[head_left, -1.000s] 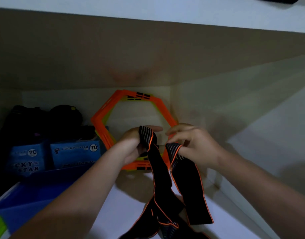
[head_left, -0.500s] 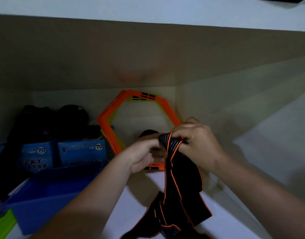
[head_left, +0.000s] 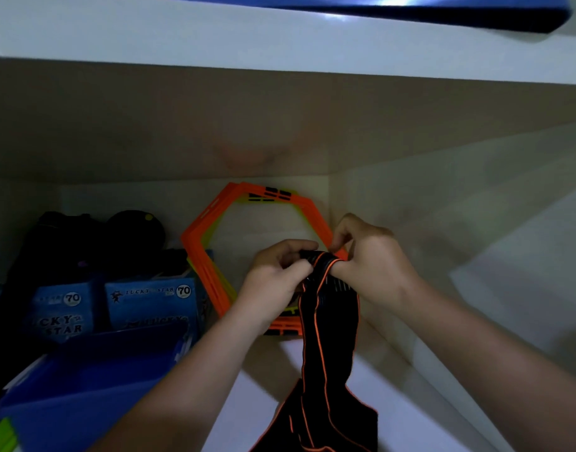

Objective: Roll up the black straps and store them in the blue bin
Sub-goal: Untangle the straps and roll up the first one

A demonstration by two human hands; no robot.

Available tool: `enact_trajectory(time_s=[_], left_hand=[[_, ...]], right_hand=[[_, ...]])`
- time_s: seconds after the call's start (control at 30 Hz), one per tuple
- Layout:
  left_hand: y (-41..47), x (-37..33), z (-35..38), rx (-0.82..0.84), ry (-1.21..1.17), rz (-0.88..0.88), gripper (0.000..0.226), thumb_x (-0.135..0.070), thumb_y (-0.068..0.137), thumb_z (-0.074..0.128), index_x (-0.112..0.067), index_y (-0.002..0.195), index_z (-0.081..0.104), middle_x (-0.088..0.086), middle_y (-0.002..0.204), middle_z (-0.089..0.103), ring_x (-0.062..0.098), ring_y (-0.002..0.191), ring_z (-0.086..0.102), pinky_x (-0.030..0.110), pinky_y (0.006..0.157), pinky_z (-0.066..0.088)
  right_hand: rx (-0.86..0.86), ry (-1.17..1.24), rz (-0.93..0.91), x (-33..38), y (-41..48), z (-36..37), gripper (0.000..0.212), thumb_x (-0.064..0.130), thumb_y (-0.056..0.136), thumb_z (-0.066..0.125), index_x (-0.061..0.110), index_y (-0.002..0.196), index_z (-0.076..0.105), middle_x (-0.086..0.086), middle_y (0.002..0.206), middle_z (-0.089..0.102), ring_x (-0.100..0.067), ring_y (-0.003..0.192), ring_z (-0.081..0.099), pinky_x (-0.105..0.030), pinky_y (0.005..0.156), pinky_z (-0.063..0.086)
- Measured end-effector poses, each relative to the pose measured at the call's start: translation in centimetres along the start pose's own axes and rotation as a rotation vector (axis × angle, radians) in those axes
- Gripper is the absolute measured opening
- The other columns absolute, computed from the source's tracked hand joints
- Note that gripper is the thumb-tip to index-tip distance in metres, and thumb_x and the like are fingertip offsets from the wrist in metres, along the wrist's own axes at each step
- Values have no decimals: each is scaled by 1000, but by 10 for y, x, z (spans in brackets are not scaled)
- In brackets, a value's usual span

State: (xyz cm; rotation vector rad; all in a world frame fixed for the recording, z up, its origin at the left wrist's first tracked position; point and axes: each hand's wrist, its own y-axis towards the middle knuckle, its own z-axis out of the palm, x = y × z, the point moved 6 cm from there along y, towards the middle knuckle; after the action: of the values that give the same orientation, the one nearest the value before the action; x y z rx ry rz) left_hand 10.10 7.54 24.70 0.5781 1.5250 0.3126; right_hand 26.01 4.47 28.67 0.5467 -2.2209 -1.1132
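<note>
**Strap top pinched in both hands, roll just begun**

Grip: your left hand [head_left: 281, 275] and right hand [head_left: 373, 265] meet at the upper end of the black strap [head_left: 329, 327], both clamped on it. Right fingertips [head_left: 337, 247] curl over the top fold; the left thumb and fingers press the other side. The hands nearly touch across the fabric.

Handling, as a judgement: soft, light, limp webbing with orange edging. It drapes and twists freely, so it likely unrolls if you ease off. Keep hold at the rolled end, thumbs on the core, and let the tail feed upward. Not fragile.

Position: the strap is held in the air over the white shelf [head_left: 257, 402], its tail hanging down out of view at the bottom. The blue bin [head_left: 94, 383] sits lower left, well apart. An orange hexagon frame [head_left: 208, 256] leans behind your hands.

Change: a second ago your hands held two ends apart; now they are brought together into one bundle, and the view sits slightly lower.
</note>
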Motion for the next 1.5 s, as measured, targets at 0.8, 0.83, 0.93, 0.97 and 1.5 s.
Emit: enact_trajectory(time_s=[0.8, 0.83, 0.93, 0.97, 1.5], left_hand=[[13, -15, 5, -172, 386, 237, 29, -7, 86, 54, -19, 107, 71, -9, 96, 72, 0, 89, 64, 14, 78, 49], [15, -14, 4, -189, 362, 216, 28, -7, 86, 53, -20, 103, 71, -7, 95, 74, 6, 90, 66, 21, 80, 52], [22, -12, 3, -192, 289, 185, 27, -13, 83, 50, -22, 96, 72, -3, 92, 75, 13, 91, 69, 32, 82, 54], [23, -12, 3, -181, 269, 181, 26, -12, 83, 51, -24, 94, 71, -4, 91, 75, 10, 89, 69, 29, 80, 54], [34, -13, 13, -56, -29, 129, 32, 5, 97, 50, -9, 117, 71, -4, 101, 74, -3, 89, 70, 14, 84, 53]], right_hand=[[164, 79, 0, -1, 22, 10, 23, 20, 73, 80, 25, 92, 69, 5, 70, 68, -9, 58, 58, -28, 57, 49], [188, 154, 18, -5, 22, 7, 27, 18, 74, 82, 26, 97, 72, 6, 74, 69, -7, 58, 56, -24, 57, 47], [182, 316, 49, -12, 24, 0, 20, 10, 77, 84, 23, 91, 77, 14, 69, 70, 0, 58, 54, -14, 54, 43], [156, 324, 45, -13, 24, -3, 17, 10, 77, 84, 24, 84, 77, 18, 64, 68, 1, 57, 55, -12, 52, 42], [-28, 116, -54, -7, 35, -13, 14, 22, 76, 85, 25, 86, 76, 7, 66, 67, -3, 59, 59, -20, 61, 48]])
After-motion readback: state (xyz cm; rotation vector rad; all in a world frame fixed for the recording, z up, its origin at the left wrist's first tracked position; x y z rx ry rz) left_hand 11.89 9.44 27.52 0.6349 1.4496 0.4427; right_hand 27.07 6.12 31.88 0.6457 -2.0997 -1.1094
